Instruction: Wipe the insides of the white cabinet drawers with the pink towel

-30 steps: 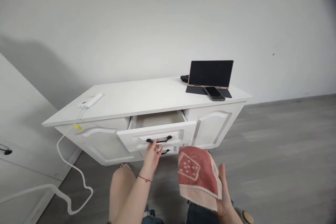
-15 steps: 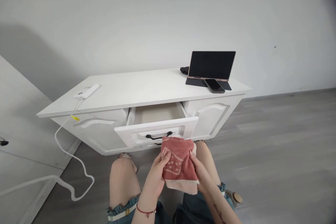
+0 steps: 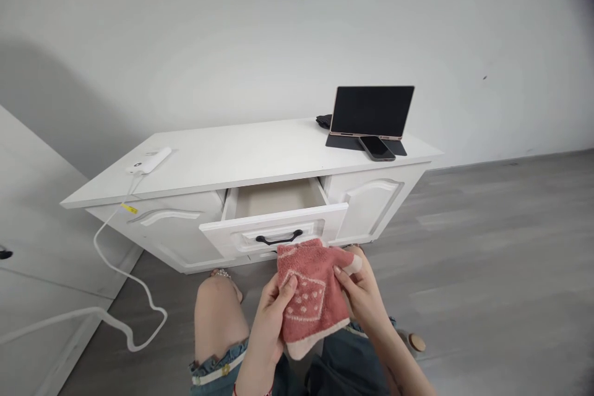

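Between my two hands is a red fuzzy cloth (image 3: pixel 304 297) with cream edges and a square outline filled with pale dots. My left hand (image 3: pixel 273 309) grips its left side, thumb on top of the square. At the right, my right hand (image 3: pixel 359 291) pinches the cloth near a narrow cream-tipped part that sticks out. The fingers behind the cloth are hidden. The cloth hangs above my lap, in front of a pulled-out white drawer (image 3: pixel 276 223) with a black handle (image 3: pixel 279 238). The visible inside of the drawer is bare.
On the white cabinet (image 3: pixel 241 151) stand a tablet-like screen (image 3: pixel 372 111) and a phone (image 3: pixel 377 148) at the right. A dark folded item (image 3: pixel 323 121) lies behind the screen. A white power strip (image 3: pixel 149 161) sits at left, its white cable (image 3: pixel 118 269) hanging to the floor.
The cloth has been tilted and spread, so the dotted square shows more fully and a cream-tipped part now points right. My left hand has shifted slightly left; both still grip the cloth.
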`<state>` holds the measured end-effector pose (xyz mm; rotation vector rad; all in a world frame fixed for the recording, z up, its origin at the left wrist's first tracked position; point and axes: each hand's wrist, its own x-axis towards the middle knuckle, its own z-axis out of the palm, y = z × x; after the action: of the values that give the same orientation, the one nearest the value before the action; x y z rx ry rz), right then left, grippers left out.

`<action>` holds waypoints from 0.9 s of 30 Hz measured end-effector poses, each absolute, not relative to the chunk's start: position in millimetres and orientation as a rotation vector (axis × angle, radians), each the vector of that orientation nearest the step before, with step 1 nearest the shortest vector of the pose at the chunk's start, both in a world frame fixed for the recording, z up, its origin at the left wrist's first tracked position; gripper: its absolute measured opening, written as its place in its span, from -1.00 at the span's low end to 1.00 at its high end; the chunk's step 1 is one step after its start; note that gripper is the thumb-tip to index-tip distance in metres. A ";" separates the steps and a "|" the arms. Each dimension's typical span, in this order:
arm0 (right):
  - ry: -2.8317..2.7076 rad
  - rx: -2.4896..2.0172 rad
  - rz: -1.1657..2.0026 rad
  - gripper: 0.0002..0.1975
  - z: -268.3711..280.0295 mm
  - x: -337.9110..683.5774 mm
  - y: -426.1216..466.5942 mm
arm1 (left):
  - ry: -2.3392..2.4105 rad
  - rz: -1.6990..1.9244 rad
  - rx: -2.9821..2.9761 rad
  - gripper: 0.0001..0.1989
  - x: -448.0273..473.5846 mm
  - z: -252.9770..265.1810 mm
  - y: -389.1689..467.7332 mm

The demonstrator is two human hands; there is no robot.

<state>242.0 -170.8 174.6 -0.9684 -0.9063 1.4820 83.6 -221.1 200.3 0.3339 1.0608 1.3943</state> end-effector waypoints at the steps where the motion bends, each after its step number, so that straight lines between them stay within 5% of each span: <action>1: -0.862 -0.960 1.539 -0.65 172.8 240.4 -170.8 | 1.037 1.383 0.320 -0.63 83.9 202.0 -222.6; 5: -0.673 -1.028 1.767 -0.63 154.9 234.2 -170.6 | 1.032 1.361 0.219 -0.57 85.1 207.6 -226.6; 11: -0.708 -1.189 1.249 -0.55 145.6 217.1 -192.3 | 1.244 1.410 0.285 -0.56 88.2 211.3 -228.6; 19: -0.424 -0.907 1.923 -0.47 156.3 188.7 -220.1 | 1.281 1.440 0.412 -0.51 95.0 196.7 -229.3; 27: -0.206 -0.939 2.067 -0.59 162.3 198.8 -208.8 | 1.343 1.510 0.680 -0.38 80.8 186.8 -217.6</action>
<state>198.8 -208.8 162.3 -0.9388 -0.2056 2.0674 80.8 -217.6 186.8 0.6802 1.3428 1.5095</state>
